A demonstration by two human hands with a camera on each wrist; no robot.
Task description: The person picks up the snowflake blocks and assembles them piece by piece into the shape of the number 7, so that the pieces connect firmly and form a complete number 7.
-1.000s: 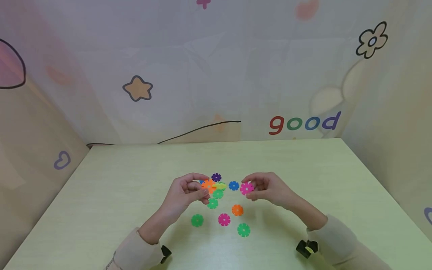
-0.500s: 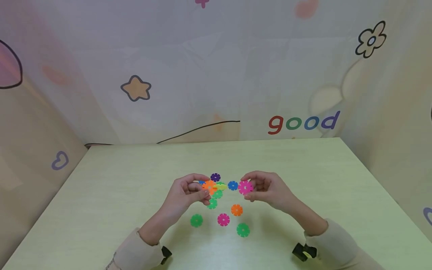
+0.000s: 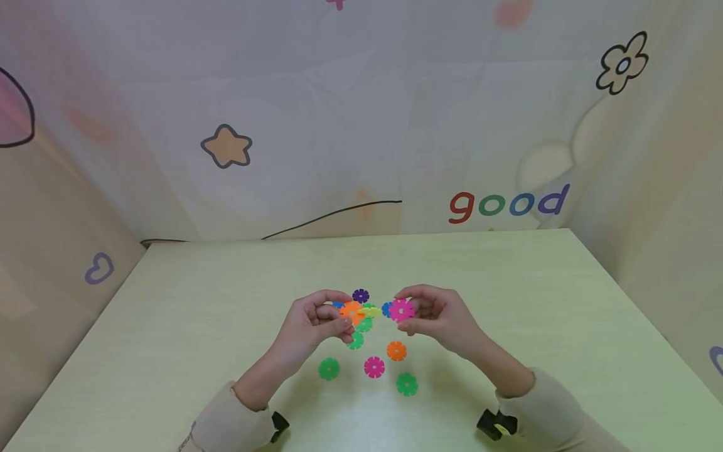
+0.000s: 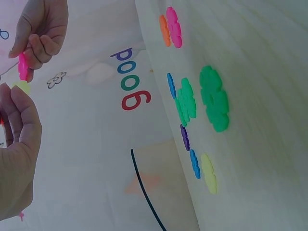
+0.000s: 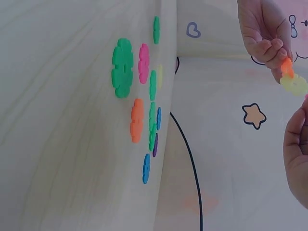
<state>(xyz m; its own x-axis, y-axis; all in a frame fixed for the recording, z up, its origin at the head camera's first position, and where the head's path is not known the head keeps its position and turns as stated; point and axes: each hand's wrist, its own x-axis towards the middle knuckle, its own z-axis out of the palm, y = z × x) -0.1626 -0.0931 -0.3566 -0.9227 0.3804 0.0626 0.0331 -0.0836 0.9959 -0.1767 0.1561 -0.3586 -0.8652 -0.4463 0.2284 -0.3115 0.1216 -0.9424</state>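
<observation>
In the head view, my left hand [image 3: 307,326] pinches an orange notched snowflake disc [image 3: 353,312] between thumb and fingers, raised over the table. A yellow disc [image 3: 371,312], seen nearly edge-on, is joined to its right side; the right wrist view shows this yellow disc [image 5: 294,85] slotted onto the orange disc [image 5: 287,67]. My right hand [image 3: 446,317] pinches a pink disc [image 3: 401,310] by its right edge, facing the yellow disc across a small gap in the head view. From the left wrist, the pink disc [image 4: 22,66] appears right at the yellow one's edge.
Loose discs lie on the table [image 3: 226,339] below the hands: a purple disc [image 3: 360,295], a blue disc [image 3: 386,309], several green ones, an orange disc [image 3: 396,351] and a pink disc [image 3: 374,367]. A printed cloth [image 3: 339,125] rises behind the table.
My right hand has moved left with the pink disc, narrowing the gap to the yellow disc and partly covering the blue one. The left hand has stayed nearly still.
</observation>
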